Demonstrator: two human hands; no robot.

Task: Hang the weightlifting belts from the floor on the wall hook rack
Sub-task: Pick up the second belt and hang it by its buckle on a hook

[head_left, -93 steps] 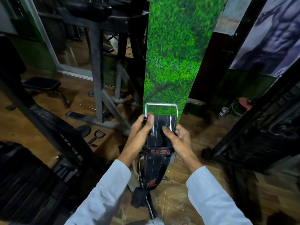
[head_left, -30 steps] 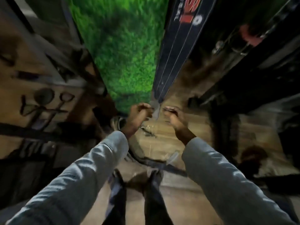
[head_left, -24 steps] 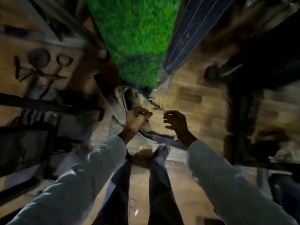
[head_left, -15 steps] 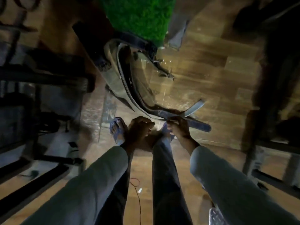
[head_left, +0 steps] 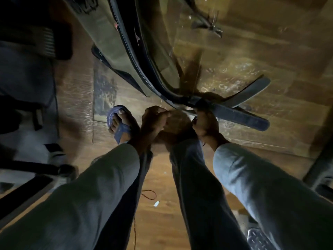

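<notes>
Several weightlifting belts lie in a pile on the wooden floor at the top of the head view. A dark belt (head_left: 144, 69) curves down toward my hands, and its strap ends (head_left: 239, 116) fan out to the right. An olive belt (head_left: 106, 35) lies beside it on the left. My right hand (head_left: 205, 123) is down at the floor with its fingers curled around the dark belt where the straps meet. My left hand (head_left: 155, 120) is a closed fist just left of that spot, close to the belt's edge, with nothing visible in it. The wall hook rack is out of view.
My left foot in a blue sandal (head_left: 119, 121) stands beside the belts. Dark gym machine frames (head_left: 27, 105) crowd the left side, and another frame (head_left: 320, 168) stands at the right. A thin cord (head_left: 147, 193) and a white scrap (head_left: 156, 203) lie between my legs.
The view has dropped from the green wall, where a belt hangs, to the floor. Both hands have come down to the belt pile, and my right hand has closed on the dark belt.
</notes>
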